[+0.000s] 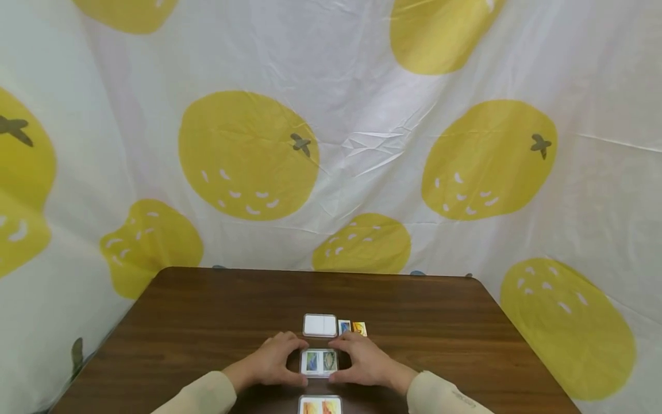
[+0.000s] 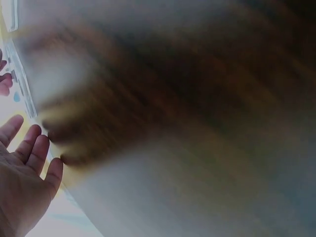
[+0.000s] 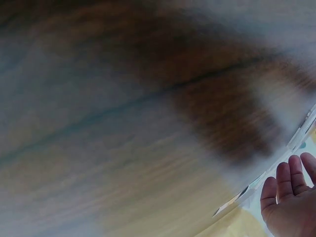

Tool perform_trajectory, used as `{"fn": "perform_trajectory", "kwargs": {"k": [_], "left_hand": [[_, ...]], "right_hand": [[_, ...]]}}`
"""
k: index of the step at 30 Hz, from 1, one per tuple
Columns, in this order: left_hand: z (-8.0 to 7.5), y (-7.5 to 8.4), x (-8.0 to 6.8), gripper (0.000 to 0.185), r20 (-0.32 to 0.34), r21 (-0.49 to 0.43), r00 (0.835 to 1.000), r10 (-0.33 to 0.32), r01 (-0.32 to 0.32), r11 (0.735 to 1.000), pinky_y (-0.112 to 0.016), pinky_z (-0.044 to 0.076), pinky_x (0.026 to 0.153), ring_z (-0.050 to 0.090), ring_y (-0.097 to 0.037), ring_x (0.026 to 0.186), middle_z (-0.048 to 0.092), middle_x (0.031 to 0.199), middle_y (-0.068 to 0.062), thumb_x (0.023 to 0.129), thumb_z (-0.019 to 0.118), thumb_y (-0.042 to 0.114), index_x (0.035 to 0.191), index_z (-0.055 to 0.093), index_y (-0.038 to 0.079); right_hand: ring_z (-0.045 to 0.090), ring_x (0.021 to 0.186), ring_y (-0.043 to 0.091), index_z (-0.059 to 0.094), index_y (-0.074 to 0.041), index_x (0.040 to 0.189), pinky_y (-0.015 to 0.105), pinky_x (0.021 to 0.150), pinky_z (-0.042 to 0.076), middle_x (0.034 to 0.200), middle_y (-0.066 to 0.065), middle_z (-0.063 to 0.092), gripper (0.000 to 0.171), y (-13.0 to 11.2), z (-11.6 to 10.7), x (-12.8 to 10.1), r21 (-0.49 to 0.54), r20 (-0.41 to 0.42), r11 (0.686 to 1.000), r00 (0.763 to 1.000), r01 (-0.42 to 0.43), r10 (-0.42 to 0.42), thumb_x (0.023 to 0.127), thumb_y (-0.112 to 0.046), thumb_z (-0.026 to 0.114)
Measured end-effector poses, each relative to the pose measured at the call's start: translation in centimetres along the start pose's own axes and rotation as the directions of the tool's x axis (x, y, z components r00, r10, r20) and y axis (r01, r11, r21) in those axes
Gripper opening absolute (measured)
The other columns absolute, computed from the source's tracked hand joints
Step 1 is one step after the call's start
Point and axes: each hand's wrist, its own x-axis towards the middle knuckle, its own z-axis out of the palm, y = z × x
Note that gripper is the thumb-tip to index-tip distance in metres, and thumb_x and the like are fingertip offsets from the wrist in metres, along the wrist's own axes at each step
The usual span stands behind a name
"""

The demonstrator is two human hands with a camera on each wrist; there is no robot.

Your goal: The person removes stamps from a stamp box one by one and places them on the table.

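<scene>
In the head view, a clear flat case [image 1: 319,372] with two small pictures, one blue-green and one showing a round shape, lies on the table between both hands. My left hand [image 1: 271,361] is at its left side, with thumb and forefinger spread near the two left corners. My right hand [image 1: 366,361] mirrors this at the right corners. Whether the fingertips touch the case cannot be made out. Loosely extended fingers show on the left hand [image 2: 24,182] in the left wrist view, and on the right hand [image 3: 291,202] in the right wrist view.
Behind lies a similar case [image 1: 319,325] with a white face, with a blue picture card [image 1: 344,326] and an orange one [image 1: 359,328] to its right. A case with orange pictures [image 1: 319,406] lies nearer me. A lemon-print cloth [image 1: 351,190] hangs behind the brown table [image 1: 217,310].
</scene>
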Motion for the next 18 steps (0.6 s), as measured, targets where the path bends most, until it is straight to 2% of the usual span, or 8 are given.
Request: {"fn": "perform_trajectory", "kwargs": {"k": [18], "left_hand": [[0.58, -0.03, -0.04, 0.072, -0.003, 0.044, 0.999, -0.037, 0.037, 0.998, -0.047, 0.04, 0.092, 0.05, -0.022, 0.108, 0.055, 0.115, -0.002, 0.072, 0.082, 0.05, 0.127, 0.061, 0.009]], "right_hand": [[0.054, 0.116, 0.018, 0.062, -0.011, 0.133, 0.042, 0.098, 0.044, 0.126, 0.002, 0.057, 0.072, -0.72, 0.2, 0.5, -0.091, -0.008, 0.996, 1.0, 0.024, -0.025, 0.08, -0.059, 0.074]]}}
